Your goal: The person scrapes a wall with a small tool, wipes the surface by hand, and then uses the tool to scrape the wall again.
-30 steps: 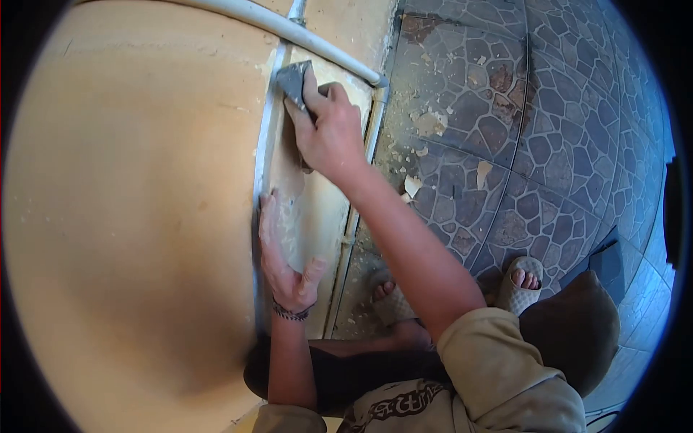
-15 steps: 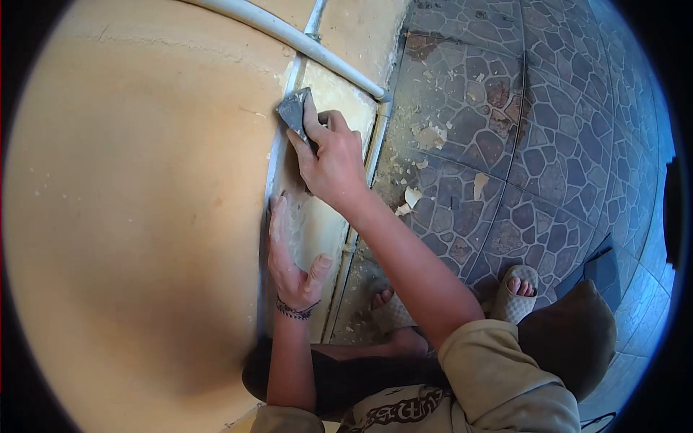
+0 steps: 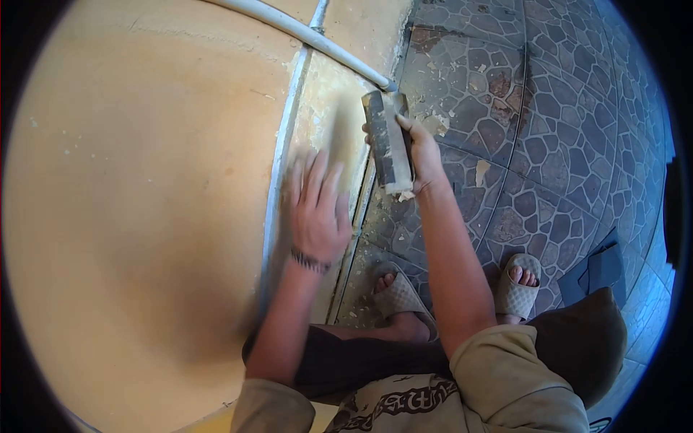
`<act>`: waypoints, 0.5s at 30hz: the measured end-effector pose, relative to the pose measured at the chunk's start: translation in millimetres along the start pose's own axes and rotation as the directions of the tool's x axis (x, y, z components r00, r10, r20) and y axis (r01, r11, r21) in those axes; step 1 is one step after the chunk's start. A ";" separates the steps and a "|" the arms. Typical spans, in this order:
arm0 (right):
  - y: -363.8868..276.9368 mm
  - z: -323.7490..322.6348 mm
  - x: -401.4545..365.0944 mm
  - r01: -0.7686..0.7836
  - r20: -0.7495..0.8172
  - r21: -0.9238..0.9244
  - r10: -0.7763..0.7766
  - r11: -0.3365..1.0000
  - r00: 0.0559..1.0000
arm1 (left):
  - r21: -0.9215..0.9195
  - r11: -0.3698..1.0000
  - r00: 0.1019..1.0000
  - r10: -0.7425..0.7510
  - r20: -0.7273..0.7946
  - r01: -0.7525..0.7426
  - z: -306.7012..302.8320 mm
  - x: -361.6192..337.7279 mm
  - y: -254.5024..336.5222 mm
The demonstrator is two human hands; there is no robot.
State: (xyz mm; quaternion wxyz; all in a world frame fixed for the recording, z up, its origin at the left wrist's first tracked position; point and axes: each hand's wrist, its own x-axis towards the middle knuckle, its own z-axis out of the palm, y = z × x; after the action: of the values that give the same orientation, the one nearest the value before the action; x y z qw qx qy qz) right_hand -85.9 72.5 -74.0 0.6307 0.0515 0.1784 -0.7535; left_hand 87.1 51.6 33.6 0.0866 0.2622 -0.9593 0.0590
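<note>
My right hand [image 3: 424, 155] grips a long grey sanding block [image 3: 388, 144], with the fingers on its far side and the thumb along its near edge. The block is held off the wall, above the pipe corner and the floor's edge, its dusty, worn face turned up. My left hand [image 3: 319, 213], with a dark bracelet at the wrist, is slightly blurred over the pale yellow wall strip [image 3: 328, 94]. Its fingers are apart and nothing is in them. Whether it touches the strip I cannot tell.
A pipe [image 3: 310, 36] crosses the wall [image 3: 180, 180] at the top. Paint flakes [image 3: 482, 172] lie on the stone-patterned floor [image 3: 556, 173]. Sandals [image 3: 518, 292] are on my feet. A dark flat item [image 3: 593, 273] lies at the right.
My right hand has moved the block right, away from the wall seam, and turned it so its broad face shows. My left hand has shifted up and right, turning its back to the camera.
</note>
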 end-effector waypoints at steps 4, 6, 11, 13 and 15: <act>-42.7 8.6 -0.7 0.029 0.128 0.001 -0.029 1.000 0.991 | 0.471 0.849 0.954 0.114 0.276 -0.238 13.0 85.6 -30.2; -60.6 14.4 -8.7 0.080 0.173 -0.052 -0.069 0.995 0.982 | 0.643 0.696 0.923 0.075 0.377 -0.319 19.5 114.7 -41.6; -72.1 5.2 -15.0 0.051 0.076 -0.182 -0.037 0.982 0.996 | 0.773 0.527 0.882 -0.091 0.463 -0.352 33.3 115.2 -34.8; -70.4 1.7 -15.9 0.060 0.111 -0.143 -0.045 0.988 0.993 | 0.739 0.594 0.890 -0.080 0.448 -0.318 34.5 94.2 -24.4; -65.1 -3.9 -11.4 0.090 0.219 -0.059 -0.076 0.994 0.973 | 0.453 0.887 0.895 -0.125 0.429 -0.093 29.2 71.9 -9.0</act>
State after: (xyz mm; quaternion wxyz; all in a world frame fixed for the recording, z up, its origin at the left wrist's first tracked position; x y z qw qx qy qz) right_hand -147.3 93.5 -60.9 0.6156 -0.0597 0.1364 -0.7738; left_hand 26.9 3.8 19.8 -0.2002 0.2896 -0.9091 0.2228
